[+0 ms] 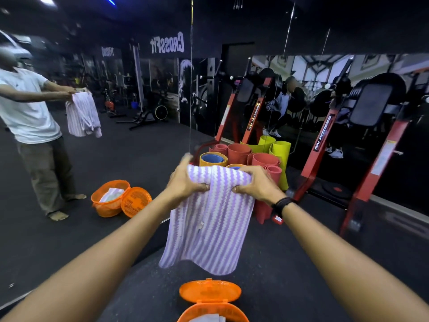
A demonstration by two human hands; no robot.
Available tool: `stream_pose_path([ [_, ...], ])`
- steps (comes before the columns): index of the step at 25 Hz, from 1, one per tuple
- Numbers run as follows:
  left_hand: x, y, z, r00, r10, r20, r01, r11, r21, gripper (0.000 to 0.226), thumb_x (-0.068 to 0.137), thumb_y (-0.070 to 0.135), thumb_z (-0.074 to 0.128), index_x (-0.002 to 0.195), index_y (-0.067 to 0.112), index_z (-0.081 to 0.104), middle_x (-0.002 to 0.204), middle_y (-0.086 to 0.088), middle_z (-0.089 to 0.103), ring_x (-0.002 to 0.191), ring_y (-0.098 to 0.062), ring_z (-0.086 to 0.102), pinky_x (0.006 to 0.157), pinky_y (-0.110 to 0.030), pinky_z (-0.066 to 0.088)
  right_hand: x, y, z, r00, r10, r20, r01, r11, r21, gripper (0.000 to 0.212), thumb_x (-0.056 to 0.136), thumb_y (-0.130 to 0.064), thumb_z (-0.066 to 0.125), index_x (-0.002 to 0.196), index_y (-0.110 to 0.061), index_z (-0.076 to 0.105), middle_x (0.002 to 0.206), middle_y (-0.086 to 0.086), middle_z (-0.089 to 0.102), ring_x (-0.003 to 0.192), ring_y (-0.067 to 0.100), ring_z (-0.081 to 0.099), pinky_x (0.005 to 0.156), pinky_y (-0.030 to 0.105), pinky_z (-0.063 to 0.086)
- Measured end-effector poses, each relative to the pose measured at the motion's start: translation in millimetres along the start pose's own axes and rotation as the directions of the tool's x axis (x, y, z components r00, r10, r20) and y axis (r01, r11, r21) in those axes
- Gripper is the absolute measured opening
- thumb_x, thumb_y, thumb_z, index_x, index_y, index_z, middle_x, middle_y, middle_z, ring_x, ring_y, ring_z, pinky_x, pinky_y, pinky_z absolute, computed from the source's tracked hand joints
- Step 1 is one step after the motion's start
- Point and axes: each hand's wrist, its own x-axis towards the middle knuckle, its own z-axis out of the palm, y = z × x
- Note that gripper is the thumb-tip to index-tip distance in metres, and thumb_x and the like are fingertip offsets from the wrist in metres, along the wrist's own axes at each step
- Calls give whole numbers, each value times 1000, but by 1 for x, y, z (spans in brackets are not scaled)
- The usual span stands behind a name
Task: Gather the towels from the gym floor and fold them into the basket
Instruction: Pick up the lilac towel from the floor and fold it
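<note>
Striped towel [209, 219] hanging above open orange basket [212, 309] with white cloth [207, 318] inside, top edge bunched and gripped between left hand [185, 180] and right hand [256, 182], fingers curled over, rolled mats [246, 156] standing beyond, mirror [92, 89] farther back.

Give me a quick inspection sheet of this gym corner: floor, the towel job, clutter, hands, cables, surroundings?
Surface: dark rubber gym floor, speckled near the basket.
Job's things: purple-and-white striped towel held up in the air, hanging bunched; orange basket below it with its lid flipped open and a pale towel inside.
Clutter: rolled mats, red, yellow and orange, standing on end behind the towel.
Grippers: left hand and right hand each grip the towel's top edge; a dark band on the right wrist.
Cables: nothing seen.
Surroundings: mirror wall reflecting the person and basket; red gym machines to the right.
</note>
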Motion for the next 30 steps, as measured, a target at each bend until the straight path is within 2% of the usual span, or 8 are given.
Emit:
stream_pose_path([
  [3, 1, -2, -11, 980, 30, 195, -45, 996, 75, 31, 61, 33, 87, 86, 25, 72, 95, 0, 68, 95, -18, 59, 85, -38, 45, -1, 5, -2, 999, 3, -41, -12, 977, -213, 30, 69, -40, 83, 87, -22, 68, 98, -2, 48, 94, 18, 40, 87, 34, 35],
  [9, 2, 16, -21, 988, -58, 141, -55, 727, 684, 42, 64, 60, 77, 88, 27, 73, 119, 7, 45, 130, -18, 29, 112, -52, 2, -12, 15, -8, 991, -19, 131, -29, 936, 350, 41, 69, -28, 84, 83, -1, 57, 91, 20, 64, 81, 23, 63, 74, 44, 52],
  [12, -3, 36, -33, 937, -58, 344, -31, 968, 249, 34, 66, 44, 82, 75, 12, 71, 75, 5, 66, 82, -13, 62, 77, -29, 47, -11, 3, -21, 994, -13, 109, -36, 900, 435, 34, 66, -20, 86, 83, -6, 61, 85, 12, 67, 79, 18, 66, 73, 42, 54],
  [14, -2, 58, -48, 945, 94, 314, -39, 983, -177, 23, 68, 41, 79, 76, 21, 72, 65, 9, 62, 56, -7, 55, 45, -16, 40, 1, -14, -46, 998, -13, -53, 45, 754, 655, 40, 64, -18, 86, 95, -10, 62, 89, 3, 69, 80, 14, 67, 70, 32, 55],
  [16, 5, 65, -56, 928, 221, 302, -46, 869, -493, 52, 58, 54, 80, 101, 27, 70, 91, 6, 71, 74, -8, 67, 59, -19, 52, 10, -25, -68, 1000, -14, -12, 18, 588, 808, 52, 67, -25, 82, 111, -12, 59, 102, 3, 71, 90, 17, 70, 75, 33, 57],
  [19, -11, 45, -36, 900, 98, 425, 137, 861, -489, 95, 26, 56, 92, 109, 19, 63, 102, 5, 74, 95, -9, 70, 82, -25, 56, 0, -20, -53, 990, 1, 139, -95, 735, 672, 50, 68, -20, 83, 113, -20, 62, 110, 1, 72, 102, 20, 68, 92, 44, 54],
  [23, -9, 35, -11, 947, -67, 314, 224, 838, -497, 79, 44, 47, 89, 114, 17, 66, 108, -1, 73, 103, -18, 68, 100, -42, 48, -3, -22, -36, 998, 42, 39, -57, 736, 675, 42, 74, -9, 80, 111, -18, 64, 110, 2, 72, 101, 21, 69, 90, 44, 55],
  [30, 2, 35, -7, 979, -183, 92, 201, 777, -596, 33, 91, 25, 57, 119, 9, 60, 92, -9, 72, 77, -23, 72, 58, -32, 55, -14, -12, -34, 949, 285, 137, -315, 823, 473, 86, 69, -71, 58, 135, -21, 35, 94, 2, 61, 69, 12, 61, 67, 29, 51],
])
